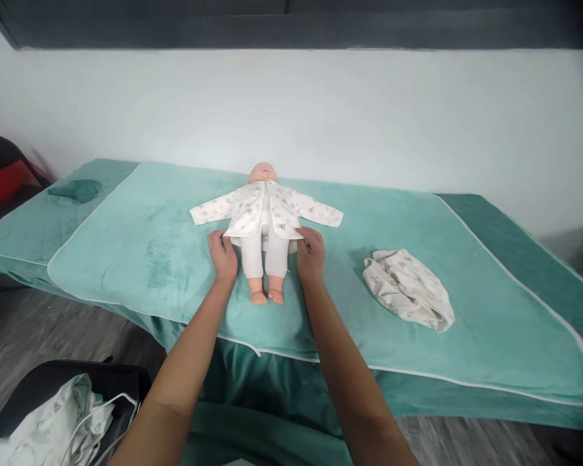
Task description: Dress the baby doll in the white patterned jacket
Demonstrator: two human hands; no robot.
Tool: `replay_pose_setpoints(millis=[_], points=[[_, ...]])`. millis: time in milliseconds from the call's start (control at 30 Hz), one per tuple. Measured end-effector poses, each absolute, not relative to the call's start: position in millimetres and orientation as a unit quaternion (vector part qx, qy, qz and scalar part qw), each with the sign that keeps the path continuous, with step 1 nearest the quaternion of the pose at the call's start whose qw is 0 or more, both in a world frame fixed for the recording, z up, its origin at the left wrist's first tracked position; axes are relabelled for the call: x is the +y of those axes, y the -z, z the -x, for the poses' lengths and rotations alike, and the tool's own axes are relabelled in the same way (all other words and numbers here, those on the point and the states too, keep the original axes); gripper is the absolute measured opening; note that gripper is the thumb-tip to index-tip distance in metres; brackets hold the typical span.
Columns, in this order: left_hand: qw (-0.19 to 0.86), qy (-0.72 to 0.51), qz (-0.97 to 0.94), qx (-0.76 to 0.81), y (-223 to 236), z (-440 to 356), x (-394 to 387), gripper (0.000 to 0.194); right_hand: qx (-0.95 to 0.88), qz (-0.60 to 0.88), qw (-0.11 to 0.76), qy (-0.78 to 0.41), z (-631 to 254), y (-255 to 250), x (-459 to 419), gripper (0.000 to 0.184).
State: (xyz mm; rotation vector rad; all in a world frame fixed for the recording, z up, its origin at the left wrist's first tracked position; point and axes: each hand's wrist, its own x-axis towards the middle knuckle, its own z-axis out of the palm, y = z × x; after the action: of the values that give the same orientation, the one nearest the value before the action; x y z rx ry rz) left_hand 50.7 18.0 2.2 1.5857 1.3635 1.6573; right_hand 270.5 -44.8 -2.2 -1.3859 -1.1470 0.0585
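Note:
A baby doll (263, 173) lies on its back on the green bed, head toward the wall and bare feet toward me. Over its arms and chest is a white patterned baby jacket (247, 210), its front parted down the middle and both sleeves spread out sideways. White cloth covers the doll's legs. My left hand (222, 257) pinches the jacket's lower left corner. With thumb and fingers closed, my right hand (311, 254) grips the lower right corner of the hem.
A crumpled white patterned cloth (408, 289) lies on the bed (476, 336) to the right. A black chair (126, 375) at lower left holds more patterned cloth (63, 421) and a white cord. Beyond the bed stands a white wall (320, 110). A dark green patch (75, 190) sits at the bed's left end.

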Motion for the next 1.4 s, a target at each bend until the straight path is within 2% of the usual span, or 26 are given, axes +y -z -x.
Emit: replay_pose_setpoints(millis=[100,233,333,467,633,800,867,967,1067,1400], points=[[0.244,-0.594,-0.593,0.487,1,-51,19,0.032,-0.497,0.600,0.626,-0.028,-272,1,-44,0.031],[0.232,-0.579,-0.622,0.474,1,-50,20,0.047,-0.504,0.604,0.617,-0.026,-271,2,-45,0.047],[0.235,-0.582,-0.621,0.470,-2,-50,18,0.046,-0.462,0.630,0.623,-0.043,-268,5,-55,0.048],[0.236,-0.582,-0.624,0.465,-2,-49,17,0.040,-0.456,0.660,0.597,-0.016,-270,10,-92,0.040],[0.211,-0.559,-0.655,0.463,-3,-31,36,0.035,-0.527,0.691,0.488,0.074,-308,18,-161,0.033],[0.121,-0.435,-0.716,0.532,-16,24,82,0.052,-0.552,0.727,0.377,0.159,-369,22,-213,0.037],[0.096,-0.374,-0.737,0.555,-20,43,98,0.043,-0.562,0.726,0.352,0.182,-383,23,-222,0.038],[0.069,-0.328,-0.762,0.555,-22,60,116,0.028,-0.566,0.729,0.328,0.204,-387,26,-226,0.037],[0.038,-0.300,-0.785,0.540,-23,65,129,0.021,-0.560,0.740,0.302,0.219,-383,28,-224,0.034],[-0.069,-0.279,-0.784,0.550,-22,72,156,0.037,-0.549,0.748,0.293,0.228,-380,30,-226,0.027]])
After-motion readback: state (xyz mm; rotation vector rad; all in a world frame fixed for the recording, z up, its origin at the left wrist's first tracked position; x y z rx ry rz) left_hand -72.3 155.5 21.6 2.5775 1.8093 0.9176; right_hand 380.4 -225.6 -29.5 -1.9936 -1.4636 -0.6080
